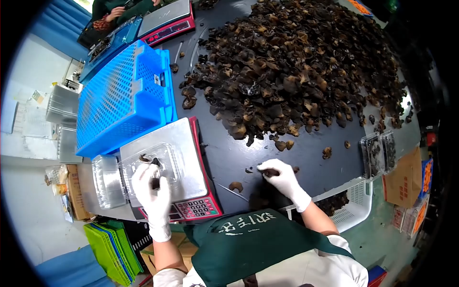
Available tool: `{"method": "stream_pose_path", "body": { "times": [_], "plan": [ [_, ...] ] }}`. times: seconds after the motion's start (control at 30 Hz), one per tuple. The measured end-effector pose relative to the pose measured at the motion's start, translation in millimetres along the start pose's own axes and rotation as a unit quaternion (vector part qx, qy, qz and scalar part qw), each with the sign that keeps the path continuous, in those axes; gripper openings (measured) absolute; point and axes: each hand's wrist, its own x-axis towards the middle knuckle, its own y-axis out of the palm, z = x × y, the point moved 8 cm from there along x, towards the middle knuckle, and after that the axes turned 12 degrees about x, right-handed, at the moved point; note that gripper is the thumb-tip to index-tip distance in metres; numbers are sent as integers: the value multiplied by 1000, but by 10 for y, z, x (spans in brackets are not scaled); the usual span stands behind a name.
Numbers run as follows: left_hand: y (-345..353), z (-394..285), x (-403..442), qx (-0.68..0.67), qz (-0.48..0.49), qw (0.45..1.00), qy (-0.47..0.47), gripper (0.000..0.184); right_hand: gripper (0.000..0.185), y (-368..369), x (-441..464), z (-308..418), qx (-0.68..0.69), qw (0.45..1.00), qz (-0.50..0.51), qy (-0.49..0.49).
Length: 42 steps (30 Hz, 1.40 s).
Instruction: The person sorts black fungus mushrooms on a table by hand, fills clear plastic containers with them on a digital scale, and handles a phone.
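My left hand [152,191], in a white glove, is over a clear plastic box [174,165] on the metal plate of a red scale [193,184]. Its fingers curl round a dark piece of fungus [155,183], and other dark pieces lie by the fingertips in the box. My right hand [279,178], gloved too, is low over the dark table [227,165] with its fingers bent together round a dark piece [271,172]. A few loose bits [235,186] lie to its left. Beyond it rises a big heap of dark brown fungus [296,71].
Blue crates [119,95] stand behind the scale, with stacked clear boxes [107,182] at its left. Filled clear boxes [377,155] sit at the right edge, above a white basket [356,205]. Another red scale [167,28] and a co-worker's hands [114,13] are at the top left.
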Motion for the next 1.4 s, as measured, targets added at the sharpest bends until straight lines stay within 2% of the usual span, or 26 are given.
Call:
{"method": "stream_pose_path", "body": {
  "times": [0.03,0.07,0.1,0.17,0.23,0.3,0.37,0.43,0.53,0.6,0.63,0.7,0.73,0.77,0.83,0.87,0.9,0.97,1.0,1.03,1.07,1.1,1.17,1.23,1.33,1.4],
  "plan": [
    [64,-249,-36,-14,39,996,84,36,27,-69,-12,-3,-6,1000,-1,3],
    [201,-517,-82,-51,130,985,103,34,27,-199,-42,-147,149,983,-58,85],
    [361,-809,-169,-86,220,964,123,33,28,-278,-98,-301,299,934,-113,163],
    [724,-1201,-456,-119,278,932,200,39,34,-370,-152,-401,440,860,-160,204],
    [1102,-1360,-776,-60,289,914,279,44,37,-410,-196,-454,580,780,-124,199],
    [1319,-1433,-909,11,275,907,319,41,38,-468,-244,-351,595,763,-159,198],
    [1570,-1387,-1007,64,323,897,294,31,35,-569,-364,-426,674,664,-249,204],
    [1633,-1379,-1029,21,334,900,278,17,31,-640,-429,-416,692,649,-243,201],
    [1606,-1385,-983,-83,358,904,219,18,25,-712,-529,-403,727,616,-228,202],
    [1556,-1502,-990,-159,350,892,236,22,23,-840,-653,-496,693,610,-314,222],
    [1502,-1569,-1002,-232,339,878,246,25,23,-922,-648,-478,680,638,-304,198],
    [1560,-1672,-1166,-244,369,844,304,48,22,-1126,-689,-543,595,699,-356,175],
    [1548,-1716,-1211,-194,384,842,326,53,21,-1250,-659,-491,481,769,-397,143],
    [1540,-1756,-1251,-144,397,838,346,57,19,-1298,-640,-358,364,842,-371,141],
    [1606,-1757,-1284,-116,418,834,342,52,18,-1186,-624,-98,169,910,-306,221],
    [1646,-1755,-1333,-115,437,821,349,47,17,-1154,-500,81,-94,965,-244,13],
    [1695,-1747,-1384,-113,455,808,356,41,18,-1002,-437,190,-189,963,-182,-52],
    [1742,-1713,-1386,-148,438,816,346,31,19,-732,-468,87,-278,951,-134,-6],
    [1728,-1664,-1301,-230,424,825,294,31,20,-640,-471,32,-292,949,-114,29],
    [1674,-1642,-1178,-309,407,826,238,32,22,-569,-461,63,-318,942,-106,-9],
    [1714,-1540,-1121,-346,431,826,111,32,21,-542,-430,57,-308,945,-110,-2],
    [1789,-1426,-1156,-346,507,789,1,27,20,-526,-402,48,-298,948,-113,6],
    [1894,-1288,-1200,-483,509,690,-176,27,18,-572,-317,-117,-227,966,-120,-19],
    [1893,-1255,-1191,-606,492,540,-315,37,16,-647,-184,-116,-132,978,-158,-31],
    [1813,-1248,-1107,-658,461,465,-372,39,17,-743,26,16,-117,968,-219,-24],
    [1833,-1212,-1126,-665,453,468,-365,39,18,-767,165,-32,-145,967,-211,-1]
  ]
}}
